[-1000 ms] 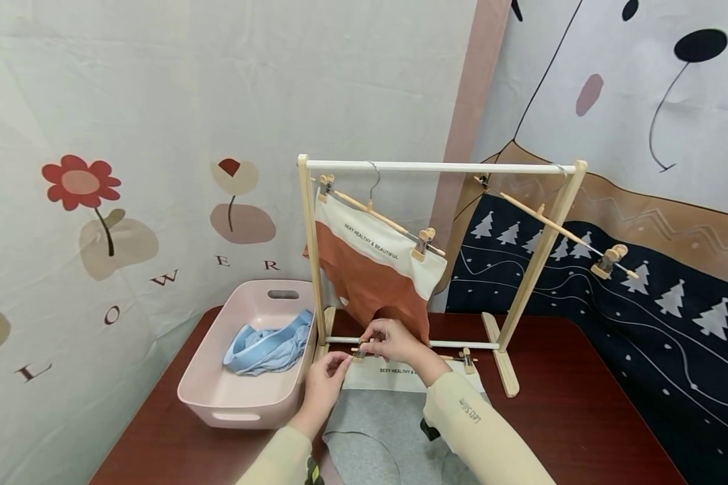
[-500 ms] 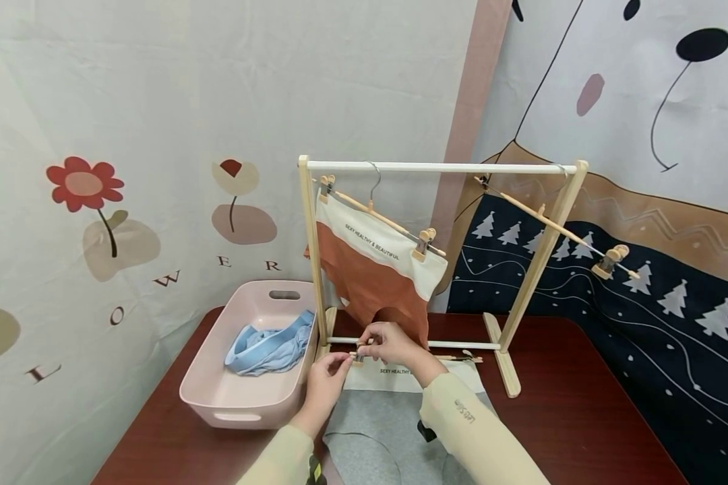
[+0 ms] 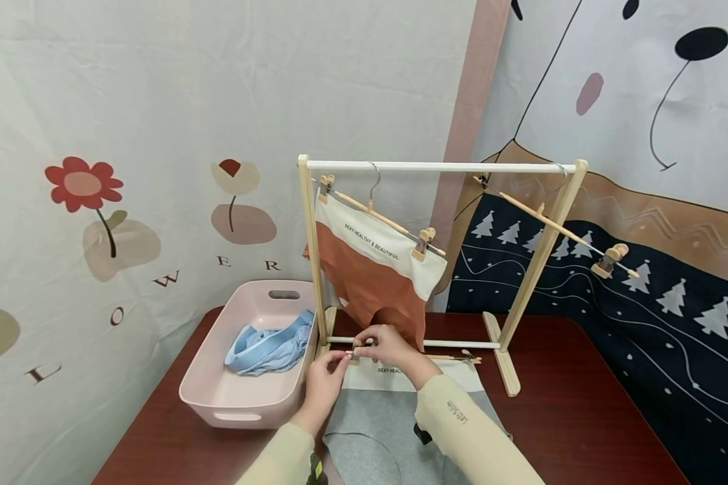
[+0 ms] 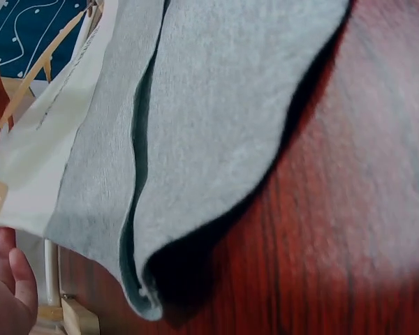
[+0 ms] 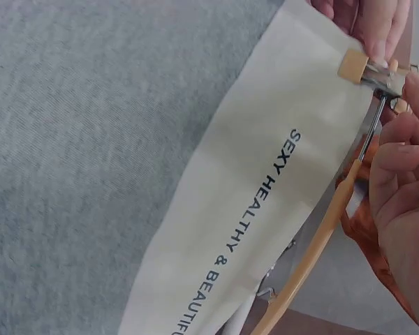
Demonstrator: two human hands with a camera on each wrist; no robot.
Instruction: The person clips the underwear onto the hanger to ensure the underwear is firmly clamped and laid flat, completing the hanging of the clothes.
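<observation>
Left hand (image 3: pixel 323 385): pinching, fingers narrow, at the left corner of the white waistband, just beside the near-left clip.
Right hand (image 3: pixel 389 347): holding the near-left clip (image 5: pixel 354 66) between thumb and fingers, at the end away from the cloth.
Grey garment (image 3: pixel 373 409): spread on the table at centre, near side of the rack; white waistband (image 5: pixel 255 181) toward the far side, printed "SEXY HEALTHY & BEAUTIFUL".
Near hanger (image 5: pixel 318 244): wood and metal, lying along the far edge of the waistband; near-left clip with wooden pad on the cloth, second clip (image 3: pixel 470 356) at the right end.
Rack (image 3: pixel 443 167): pale wooden posts, white rails, standing on the far part of the table.
Orange garment (image 3: pixel 364 276): white-banded, clipped to a hanger (image 3: pixel 373 209) at the left of the top rail.
Right hanger (image 3: pixel 540 217): hung at the right end of the same rail, tilted in view.
Pink basket (image 3: pixel 201 377): left of the rack, just beside; blue garment (image 3: pixel 267 347) crumpled inside.
Table (image 3: pixel 582 411): dark red-brown.
</observation>
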